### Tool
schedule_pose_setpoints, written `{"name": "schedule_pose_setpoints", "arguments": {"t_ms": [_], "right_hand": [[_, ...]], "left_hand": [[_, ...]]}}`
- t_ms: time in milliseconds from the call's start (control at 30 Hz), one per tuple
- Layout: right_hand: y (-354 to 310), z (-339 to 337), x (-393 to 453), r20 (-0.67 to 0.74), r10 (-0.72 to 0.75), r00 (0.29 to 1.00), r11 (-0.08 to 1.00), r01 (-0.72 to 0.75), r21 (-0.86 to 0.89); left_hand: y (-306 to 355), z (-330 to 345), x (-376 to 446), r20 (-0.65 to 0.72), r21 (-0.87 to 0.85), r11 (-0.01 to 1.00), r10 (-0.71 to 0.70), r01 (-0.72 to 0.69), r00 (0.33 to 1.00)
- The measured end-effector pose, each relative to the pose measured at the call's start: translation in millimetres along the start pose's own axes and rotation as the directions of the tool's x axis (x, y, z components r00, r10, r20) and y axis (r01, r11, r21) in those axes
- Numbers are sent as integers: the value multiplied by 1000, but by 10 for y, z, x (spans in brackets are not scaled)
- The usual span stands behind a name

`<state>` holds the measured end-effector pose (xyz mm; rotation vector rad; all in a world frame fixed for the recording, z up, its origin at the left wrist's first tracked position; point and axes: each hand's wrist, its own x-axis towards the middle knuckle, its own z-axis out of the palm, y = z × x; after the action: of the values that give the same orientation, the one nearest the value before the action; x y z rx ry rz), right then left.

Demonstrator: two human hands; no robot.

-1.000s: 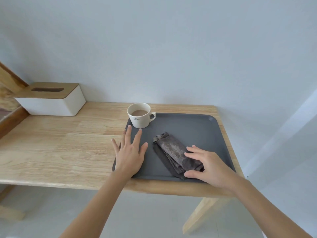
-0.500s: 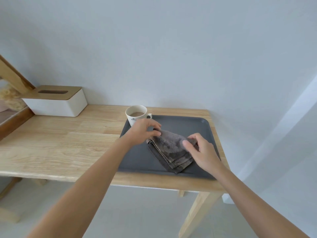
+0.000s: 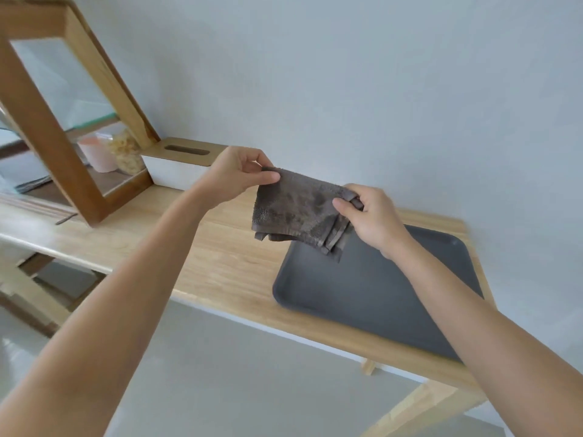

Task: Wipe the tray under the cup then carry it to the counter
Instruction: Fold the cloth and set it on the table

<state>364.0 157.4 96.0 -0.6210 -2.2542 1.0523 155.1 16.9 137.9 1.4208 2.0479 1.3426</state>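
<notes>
A dark grey tray [image 3: 372, 298] lies on the right end of the wooden table [image 3: 227, 263]. Above its far left corner I hold a grey-brown cloth [image 3: 296, 209] in the air, stretched between both hands. My left hand [image 3: 239, 175] pinches the cloth's upper left corner. My right hand [image 3: 369, 216] grips its right edge, where the folds bunch. The cup is out of sight, hidden behind the cloth and my hands.
A white tissue box with a wooden lid [image 3: 179, 162] stands at the back of the table by the wall. A wooden framed glass case [image 3: 63, 121] with jars inside sits at the left. Grey floor lies below the table's front edge.
Both hands have lifted the cloth off the tray and spread it in the air. The view has swung left and tilted, and the cup is no longer seen.
</notes>
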Motion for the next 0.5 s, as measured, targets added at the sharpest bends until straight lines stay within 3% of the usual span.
{"name": "schedule_pose_setpoints", "arguments": {"t_ms": [233, 333, 400, 500], "right_hand": [[-307, 961, 557, 59, -26, 998, 1000, 27, -14], [-357, 1201, 478, 129, -126, 984, 990, 133, -52], [-263, 1309, 340, 288, -144, 947, 982, 172, -73], [-81, 1402, 110, 573, -29, 819, 976, 147, -160]], "left_hand": [[-875, -822, 32, -91, -148, 982, -133, 119, 987], [-1154, -1007, -92, -8, -244, 960, -145, 139, 989], [-1364, -1063, -259, 143, -125, 971, -187, 205, 972], [-1680, -1067, -521, 397, 308, 920, -355, 242, 846]]}}
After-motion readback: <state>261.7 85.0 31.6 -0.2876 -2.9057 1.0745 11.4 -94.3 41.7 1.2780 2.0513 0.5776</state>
